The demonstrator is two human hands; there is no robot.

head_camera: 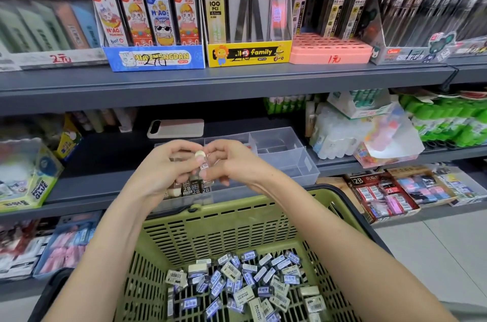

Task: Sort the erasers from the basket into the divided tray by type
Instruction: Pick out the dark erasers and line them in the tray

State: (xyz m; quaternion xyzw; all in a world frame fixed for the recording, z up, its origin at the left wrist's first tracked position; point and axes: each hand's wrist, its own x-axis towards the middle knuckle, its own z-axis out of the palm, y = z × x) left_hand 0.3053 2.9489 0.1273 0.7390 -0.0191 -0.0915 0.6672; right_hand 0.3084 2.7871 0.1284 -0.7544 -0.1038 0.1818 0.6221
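Shelf up top. Basket below, big heap of erasers inside, so lots left to sort. Tray on shelf, only one short row stood up in it. Phone behind, not in the way. Left hand and right hand over tray, fingers pinched tight on one eraser.

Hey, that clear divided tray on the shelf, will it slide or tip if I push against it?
Likely slides: the clear divided tray looks like thin, light plastic on a smooth shelf. Tipping seems unlikely, as it sits low and wide. The few erasers inside probably add little weight.
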